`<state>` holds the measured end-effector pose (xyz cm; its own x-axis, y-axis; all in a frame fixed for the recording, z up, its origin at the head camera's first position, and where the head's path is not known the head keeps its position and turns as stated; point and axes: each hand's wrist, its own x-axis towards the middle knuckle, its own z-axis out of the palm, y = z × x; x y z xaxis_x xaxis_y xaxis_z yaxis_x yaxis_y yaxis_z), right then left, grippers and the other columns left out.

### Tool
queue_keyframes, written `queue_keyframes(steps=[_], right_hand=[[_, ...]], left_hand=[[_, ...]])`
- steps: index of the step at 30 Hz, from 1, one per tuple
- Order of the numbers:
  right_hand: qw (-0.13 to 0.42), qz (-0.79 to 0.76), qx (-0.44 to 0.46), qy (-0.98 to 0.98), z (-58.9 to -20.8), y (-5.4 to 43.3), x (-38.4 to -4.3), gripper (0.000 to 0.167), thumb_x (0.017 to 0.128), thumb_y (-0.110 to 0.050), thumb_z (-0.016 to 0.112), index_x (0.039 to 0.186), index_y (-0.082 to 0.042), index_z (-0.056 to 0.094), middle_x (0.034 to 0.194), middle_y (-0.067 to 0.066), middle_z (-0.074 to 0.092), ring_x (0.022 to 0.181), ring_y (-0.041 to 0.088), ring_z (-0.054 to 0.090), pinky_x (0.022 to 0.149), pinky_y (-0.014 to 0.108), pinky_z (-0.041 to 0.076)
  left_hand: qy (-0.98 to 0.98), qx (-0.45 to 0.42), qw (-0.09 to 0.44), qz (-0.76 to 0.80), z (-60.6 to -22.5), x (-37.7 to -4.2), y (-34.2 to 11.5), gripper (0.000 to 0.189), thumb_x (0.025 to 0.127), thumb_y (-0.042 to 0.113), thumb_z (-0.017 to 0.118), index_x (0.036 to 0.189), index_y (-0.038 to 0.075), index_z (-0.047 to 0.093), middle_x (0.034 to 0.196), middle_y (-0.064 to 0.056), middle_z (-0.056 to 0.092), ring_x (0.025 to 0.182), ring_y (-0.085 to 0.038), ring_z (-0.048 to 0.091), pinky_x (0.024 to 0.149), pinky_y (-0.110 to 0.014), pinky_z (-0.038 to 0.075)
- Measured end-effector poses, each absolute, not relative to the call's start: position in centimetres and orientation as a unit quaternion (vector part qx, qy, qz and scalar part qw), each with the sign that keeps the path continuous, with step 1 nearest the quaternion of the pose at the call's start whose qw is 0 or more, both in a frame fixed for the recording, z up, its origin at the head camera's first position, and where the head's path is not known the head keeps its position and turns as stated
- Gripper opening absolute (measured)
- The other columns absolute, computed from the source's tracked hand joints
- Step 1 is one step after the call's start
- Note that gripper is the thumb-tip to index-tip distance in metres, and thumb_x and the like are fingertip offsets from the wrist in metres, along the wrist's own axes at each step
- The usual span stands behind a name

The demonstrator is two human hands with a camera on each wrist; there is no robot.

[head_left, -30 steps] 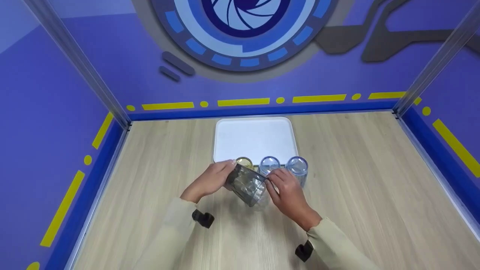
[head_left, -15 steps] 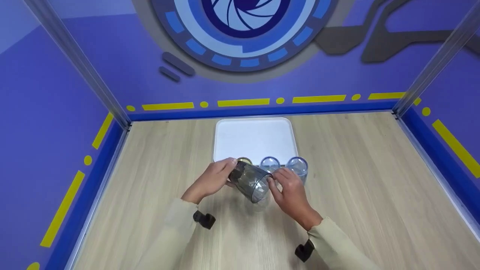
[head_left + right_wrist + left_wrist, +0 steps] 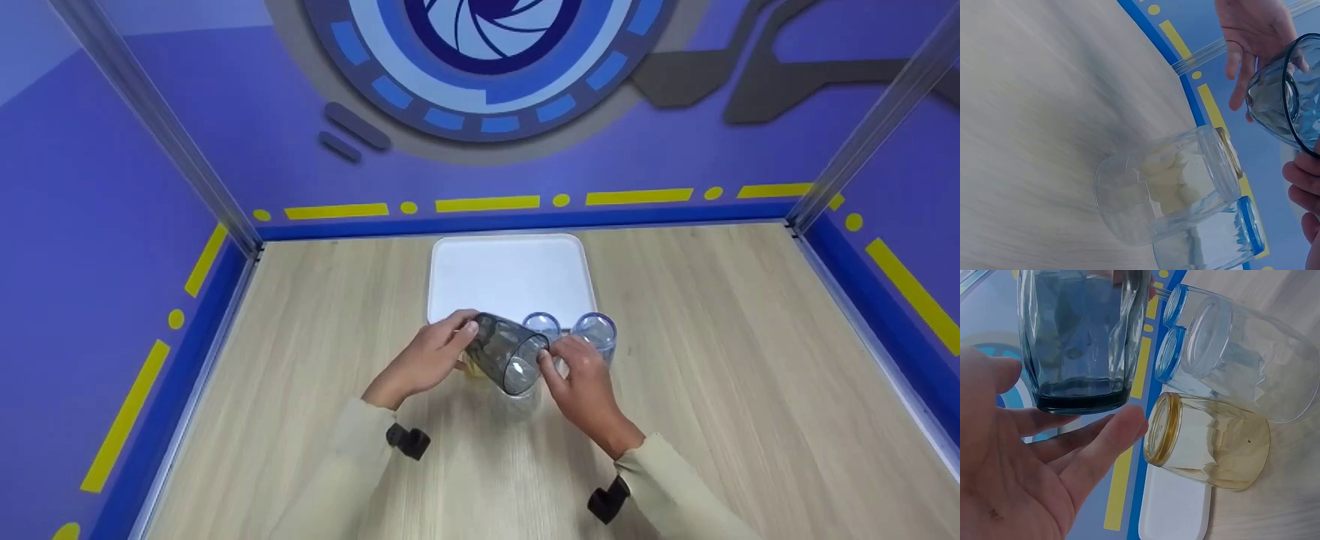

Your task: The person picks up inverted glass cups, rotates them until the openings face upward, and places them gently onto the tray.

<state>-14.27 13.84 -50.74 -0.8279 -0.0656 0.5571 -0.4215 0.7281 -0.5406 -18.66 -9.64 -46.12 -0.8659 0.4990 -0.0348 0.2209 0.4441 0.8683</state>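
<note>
A dark grey faceted glass [image 3: 501, 352] is tilted in the air between both hands, its mouth toward the right hand. My right hand [image 3: 581, 375] pinches its rim between thumb and fingers. At the glass's base is my left hand [image 3: 431, 352], its fingers extended rather than wrapped round it, as the left wrist view shows. Below stands an upturned clear glass [image 3: 1168, 185]. A yellow glass [image 3: 1213, 444], also upside down, is mostly hidden by the grey one in the head view. Two blue-tinted glasses [image 3: 541, 324] [image 3: 596, 330] stand bottom up behind the right hand.
A white tray [image 3: 510, 274] lies flat on the wooden table [image 3: 712, 360], behind the glasses. Purple-blue panels [image 3: 187, 135] enclose the table at the back and sides. The upturned glasses stand close together just under the hands.
The grey glass has risen slightly and turned so that its mouth shows more. It now covers the yellow glass's base. The right hand has stayed at the rim.
</note>
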Motion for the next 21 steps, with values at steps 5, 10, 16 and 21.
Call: queue_keyframes(steps=[5,10,16,21], right_hand=[[0.246,0.369,0.124,-0.887,-50.57,13.91,-14.28,0.016,0.089,-0.009,0.064,0.074,-0.011,0.064,0.071,-0.002,0.062,0.073,0.012,0.057,0.068,0.033,0.049],[0.252,0.387,0.12,-0.879,-50.61,14.03,-14.39,0.016,0.089,-0.008,0.064,0.073,-0.01,0.065,0.071,-0.002,0.065,0.073,0.011,0.06,0.069,0.034,0.052],[0.24,0.397,0.105,-0.88,-50.45,14.08,-14.32,0.017,0.09,-0.009,0.063,0.073,-0.009,0.065,0.071,-0.001,0.064,0.072,0.011,0.059,0.07,0.035,0.051],[0.243,0.397,0.1,-0.879,-50.25,14.05,-14.35,0.02,0.09,-0.008,0.063,0.069,-0.009,0.064,0.068,-0.001,0.064,0.072,0.011,0.059,0.069,0.034,0.05]], left_hand=[[0.85,0.217,0.141,0.459,-45.98,-18.69,-9.57,0.055,0.104,0.045,0.034,0.15,0.016,0.034,0.148,-0.012,0.043,0.127,-0.03,0.051,0.095,-0.045,0.053],[0.853,0.234,0.134,0.447,-45.88,-18.7,-9.59,0.06,0.101,0.049,0.04,0.153,0.021,0.028,0.156,-0.006,0.032,0.137,-0.028,0.04,0.105,-0.048,0.044],[0.849,0.244,0.125,0.452,-45.79,-18.62,-9.69,0.063,0.097,0.049,0.05,0.152,0.029,0.027,0.158,0.0,0.028,0.14,-0.023,0.037,0.104,-0.043,0.045],[0.852,0.254,0.115,0.443,-45.73,-18.56,-9.67,0.08,0.086,0.053,0.066,0.152,0.031,0.026,0.158,0.002,0.028,0.136,-0.021,0.04,0.104,-0.044,0.045]])
